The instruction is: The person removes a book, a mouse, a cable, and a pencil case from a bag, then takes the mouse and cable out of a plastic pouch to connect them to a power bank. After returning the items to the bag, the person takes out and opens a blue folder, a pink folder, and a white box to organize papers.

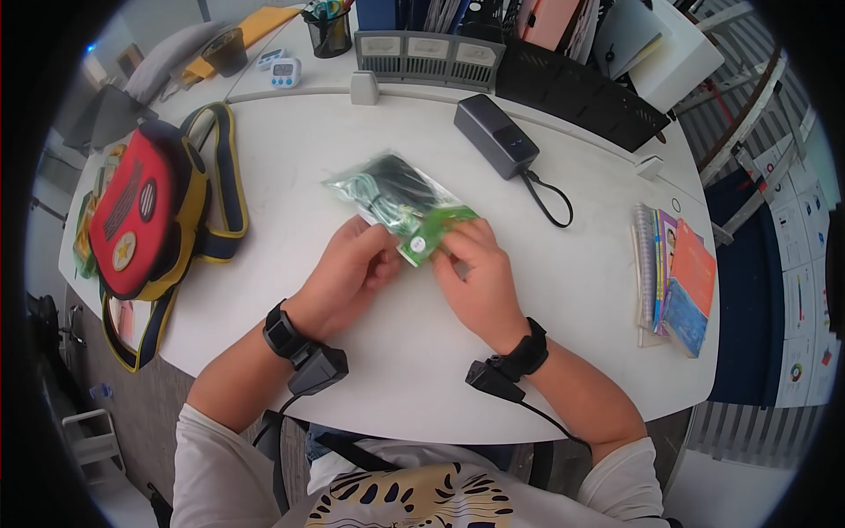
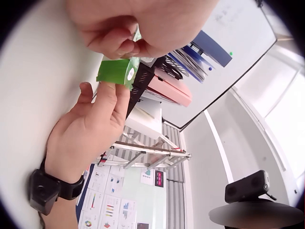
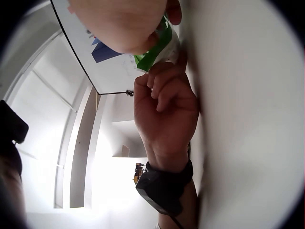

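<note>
A clear plastic bag (image 1: 387, 185) with a green header (image 1: 429, 236) lies tilted over the table's middle, held between both hands. Inside it show a coiled pale green cable (image 1: 363, 190) and a flat dark item. My left hand (image 1: 348, 273) pinches the bag's near left edge, its other fingers curled. At the green header, my right hand (image 1: 484, 286) grips the near right end with its fingers over it. The left wrist view shows the right hand's fingers behind the green part (image 2: 114, 71). In the right wrist view, the left hand's curled fingers (image 3: 167, 88) sit right at the bag.
A red and navy bag (image 1: 141, 211) with straps lies at left. A black rectangular device (image 1: 497, 132) with a looped cord stands behind the hands. Books (image 1: 687, 282) are stacked at right. File holders (image 1: 572, 97), a pen cup (image 1: 327, 35) and a small timer (image 1: 284, 73) line the back.
</note>
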Tool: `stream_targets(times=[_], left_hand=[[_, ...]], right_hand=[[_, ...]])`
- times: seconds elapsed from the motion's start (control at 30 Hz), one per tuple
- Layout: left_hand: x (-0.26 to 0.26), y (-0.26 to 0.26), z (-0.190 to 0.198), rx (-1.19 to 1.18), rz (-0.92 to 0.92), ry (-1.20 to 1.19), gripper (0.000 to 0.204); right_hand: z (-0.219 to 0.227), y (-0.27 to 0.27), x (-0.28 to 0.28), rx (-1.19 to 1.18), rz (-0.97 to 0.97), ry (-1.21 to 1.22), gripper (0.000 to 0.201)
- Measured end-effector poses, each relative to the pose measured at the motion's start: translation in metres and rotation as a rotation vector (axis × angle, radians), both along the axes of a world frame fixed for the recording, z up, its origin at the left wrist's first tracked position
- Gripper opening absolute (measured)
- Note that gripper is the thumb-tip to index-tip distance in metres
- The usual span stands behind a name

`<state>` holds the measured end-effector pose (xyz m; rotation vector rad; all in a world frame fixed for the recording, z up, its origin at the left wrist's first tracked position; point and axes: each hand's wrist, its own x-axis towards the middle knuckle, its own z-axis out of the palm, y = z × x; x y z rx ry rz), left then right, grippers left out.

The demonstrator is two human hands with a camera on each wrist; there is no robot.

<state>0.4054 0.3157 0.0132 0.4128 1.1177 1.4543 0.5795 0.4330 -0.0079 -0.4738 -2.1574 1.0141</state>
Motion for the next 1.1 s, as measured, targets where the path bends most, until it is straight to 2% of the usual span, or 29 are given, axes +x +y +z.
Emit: stream_targets(times=[0.03, 0.13, 0.23, 0.37, 0.43, 0.47, 0.53, 0.57, 0.63, 0.73, 0.8, 0.83, 0.87, 0.9, 0.93, 1.0, 1.07, 1.1], left_hand=[[0.001, -0.001, -0.001, 0.000, 0.000, 0.000, 0.003], [0.007, 0.000, 0.000, 0.012, -0.061, -0.081, 0.004], [0.012, 0.000, 0.012, -0.003, -0.014, -0.044, 0.005], [0.012, 0.000, 0.012, -0.009, 0.154, -0.107, 0.007], [0.009, -0.001, 0.002, 0.064, 0.242, -0.137, 0.003], [0.008, -0.002, -0.003, 0.064, 0.242, -0.137, 0.003], [0.007, -0.002, -0.012, 0.104, 0.207, -0.140, 0.004], [0.009, -0.002, -0.015, 0.104, 0.204, -0.139, 0.004], [0.017, -0.004, -0.018, 0.166, 0.119, -0.200, 0.008], [0.034, -0.002, -0.008, 0.169, 0.079, -0.166, 0.013], [0.038, -0.004, 0.000, 0.116, 0.044, -0.103, 0.011], [0.040, -0.006, 0.004, 0.054, -0.034, -0.103, 0.012], [0.041, -0.007, 0.005, -0.007, -0.110, -0.102, 0.013], [0.036, -0.009, 0.004, -0.017, -0.271, -0.132, 0.015], [0.035, -0.010, 0.006, -0.016, -0.271, -0.130, 0.015], [0.036, -0.013, 0.015, 0.008, -0.522, -0.077, 0.015], [0.032, -0.015, 0.024, 0.090, -0.579, 0.014, 0.019], [0.029, -0.017, 0.029, 0.210, -0.560, 0.025, 0.021]], right_hand=[[-0.003, 0.001, 0.000, 0.097, 0.053, -0.048, 0.025], [-0.001, -0.004, -0.002, 0.132, 0.059, -0.014, 0.026], [-0.003, 0.000, -0.002, 0.160, 0.092, -0.029, 0.024], [0.002, 0.002, -0.002, 0.216, 0.062, 0.057, 0.018], [0.013, -0.001, 0.001, 0.055, -0.073, 0.098, 0.018], [0.012, -0.001, 0.001, 0.055, -0.073, 0.098, 0.018], [0.007, 0.000, 0.001, -0.182, -0.001, -0.038, 0.033], [0.002, 0.000, -0.002, -0.116, 0.033, -0.083, 0.045], [0.007, -0.002, -0.002, -0.161, 0.044, -0.081, 0.047], [0.013, -0.003, -0.003, -0.213, 0.023, -0.062, 0.044], [0.011, -0.001, -0.005, -0.418, -0.056, -0.051, 0.038], [0.011, 0.003, -0.003, -0.360, -0.089, -0.088, 0.029], [0.011, 0.009, -0.001, -0.360, -0.089, -0.087, 0.029], [0.011, 0.014, 0.001, -0.502, -0.079, -0.104, 0.026], [0.012, 0.019, 0.001, -0.645, -0.068, -0.120, 0.023], [0.022, 0.020, -0.001, -0.695, -0.061, -0.177, 0.020], [0.009, 0.022, -0.005, -0.683, 0.006, 0.100, 0.019], [0.005, 0.025, -0.005, -0.686, 0.002, 0.105, 0.019]])
